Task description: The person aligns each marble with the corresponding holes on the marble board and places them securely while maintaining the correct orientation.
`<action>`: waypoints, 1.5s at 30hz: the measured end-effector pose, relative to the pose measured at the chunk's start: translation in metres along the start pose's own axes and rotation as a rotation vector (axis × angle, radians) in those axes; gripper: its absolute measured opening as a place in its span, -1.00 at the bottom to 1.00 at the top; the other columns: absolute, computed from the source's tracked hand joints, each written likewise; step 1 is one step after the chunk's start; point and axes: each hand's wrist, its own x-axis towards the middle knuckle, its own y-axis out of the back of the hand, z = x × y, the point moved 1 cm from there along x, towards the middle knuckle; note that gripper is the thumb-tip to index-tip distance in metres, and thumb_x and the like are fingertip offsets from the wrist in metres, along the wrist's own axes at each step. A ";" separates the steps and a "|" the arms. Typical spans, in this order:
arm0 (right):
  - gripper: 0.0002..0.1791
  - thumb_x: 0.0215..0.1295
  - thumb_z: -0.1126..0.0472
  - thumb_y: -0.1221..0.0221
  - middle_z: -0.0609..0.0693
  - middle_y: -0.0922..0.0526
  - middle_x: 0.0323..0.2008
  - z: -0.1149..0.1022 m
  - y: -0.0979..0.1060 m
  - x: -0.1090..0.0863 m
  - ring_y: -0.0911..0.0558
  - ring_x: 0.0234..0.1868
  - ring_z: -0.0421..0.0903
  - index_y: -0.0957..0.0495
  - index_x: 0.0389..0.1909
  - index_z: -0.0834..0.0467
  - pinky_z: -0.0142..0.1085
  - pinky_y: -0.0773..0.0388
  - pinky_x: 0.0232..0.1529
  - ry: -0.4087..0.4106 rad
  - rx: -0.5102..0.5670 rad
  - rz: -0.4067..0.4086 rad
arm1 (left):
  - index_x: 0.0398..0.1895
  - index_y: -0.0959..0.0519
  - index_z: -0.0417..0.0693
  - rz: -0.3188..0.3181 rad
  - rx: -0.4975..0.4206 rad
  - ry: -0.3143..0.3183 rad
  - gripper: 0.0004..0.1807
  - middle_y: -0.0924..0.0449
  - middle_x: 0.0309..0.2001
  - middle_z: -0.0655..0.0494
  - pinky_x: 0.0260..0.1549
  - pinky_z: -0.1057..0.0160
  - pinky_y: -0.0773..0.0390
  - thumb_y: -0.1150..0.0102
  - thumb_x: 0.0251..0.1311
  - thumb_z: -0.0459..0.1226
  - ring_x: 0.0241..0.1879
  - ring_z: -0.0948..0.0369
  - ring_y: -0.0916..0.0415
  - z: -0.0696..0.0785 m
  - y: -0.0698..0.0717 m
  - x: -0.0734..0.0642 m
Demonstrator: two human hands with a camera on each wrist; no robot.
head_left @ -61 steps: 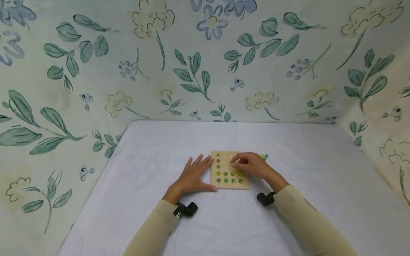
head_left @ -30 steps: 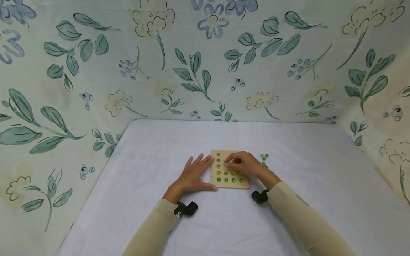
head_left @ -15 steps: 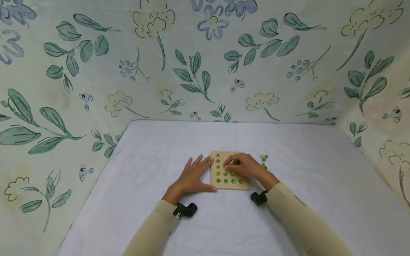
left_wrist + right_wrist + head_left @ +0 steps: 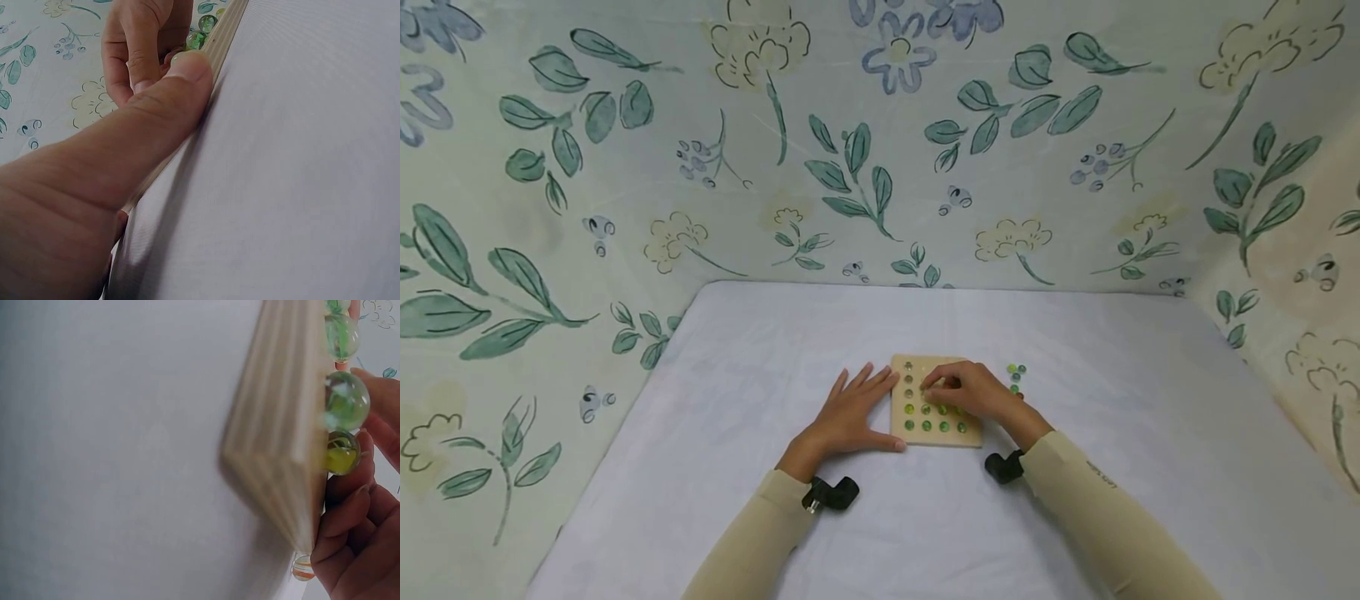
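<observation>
A square wooden board (image 4: 973,435) lies on the white cloth. Glass marbles (image 4: 927,426) sit in its holes: the two near rows are green and yellow-green, and the left column holds clearer ones. My left hand (image 4: 842,421) is spread along the board's left side, fingertips at that edge and thumb at the near left corner. My right hand (image 4: 973,387) reaches over the board from the right. Its thumb and index finger pinch a small marble, mostly hidden by the fingertips, low over the second column. In the right wrist view, its other fingers (image 4: 350,519) curl beside the board's edge.
Several loose marbles (image 4: 1016,377) lie on the cloth just right of the board, partly behind the right wrist; an orange-striped marble (image 4: 304,569) shows there in the right wrist view. A floral curtain (image 4: 850,150) surrounds the table. Each wrist wears a black camera (image 4: 837,493).
From two seconds ago, my right hand has shifted left across the board to the second column, uncovering more loose marbles. Lately it has barely moved. My left hand stays in place.
</observation>
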 end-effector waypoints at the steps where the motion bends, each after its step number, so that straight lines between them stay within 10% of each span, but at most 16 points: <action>1: -0.85 0.25 0.08 -0.29 -0.05 -0.50 -0.43 0.000 0.000 0.000 -0.43 -0.42 -0.10 -0.70 -0.17 -0.08 -0.28 -0.37 -0.41 0.001 -0.001 0.000 | 0.54 0.00 0.16 -0.001 0.001 0.000 0.24 0.07 0.52 0.20 0.41 -0.10 0.41 -0.17 -0.20 0.49 0.52 0.09 0.31 0.000 0.000 0.000; 45: -0.81 0.25 0.02 -0.28 -0.11 -0.60 -0.33 -0.001 0.005 0.001 -0.49 -0.36 -0.10 -0.71 -0.13 -0.12 -0.30 -0.45 -0.36 -0.056 -0.006 -0.019 | 0.54 0.04 0.23 -0.007 0.015 0.008 0.25 0.12 0.53 0.25 0.41 -0.07 0.44 -0.12 -0.22 0.53 0.51 0.14 0.35 -0.001 -0.003 0.000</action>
